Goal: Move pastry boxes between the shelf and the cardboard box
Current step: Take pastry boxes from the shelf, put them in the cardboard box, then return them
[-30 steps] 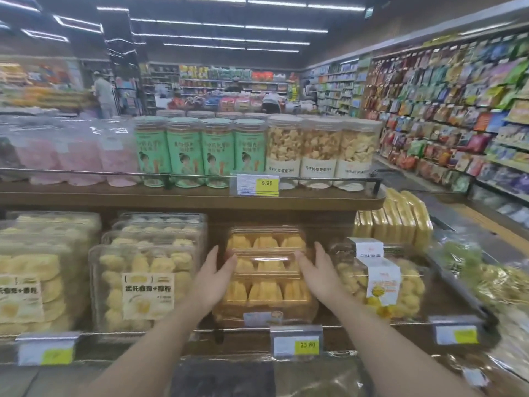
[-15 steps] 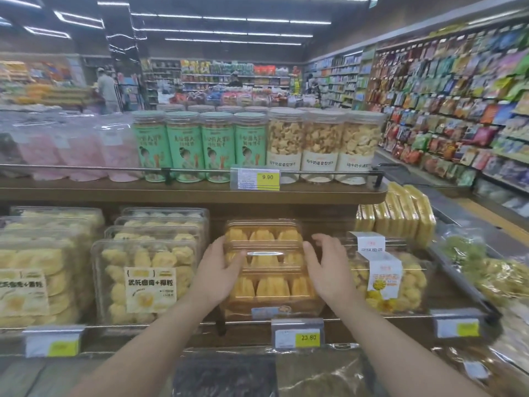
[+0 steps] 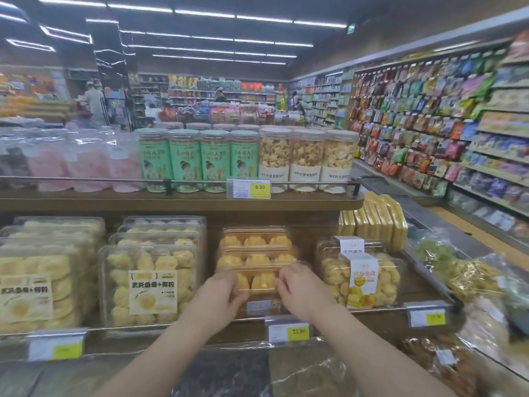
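My left hand [image 3: 221, 293] and right hand [image 3: 300, 287] curl fingers round the front clear-plastic pastry box [image 3: 259, 282] on the lower shelf [image 3: 183, 329]; blur hides the grip somewhat. Cookie tubs [image 3: 151, 282] flank it.

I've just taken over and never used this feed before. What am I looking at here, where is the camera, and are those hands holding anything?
There is no machine: a person's bare hands, filmed by one wide-angle camera worn on the head, looking forward and down at a wooden shop shelf. The left hand and right hand grip the front clear plastic box of orange pastries from either side. More of the same boxes sit behind it. Left stands a clear box of pale yellow cookies; right, a clear labelled cookie box. Green jars line the upper shelf. No cardboard box is visible.
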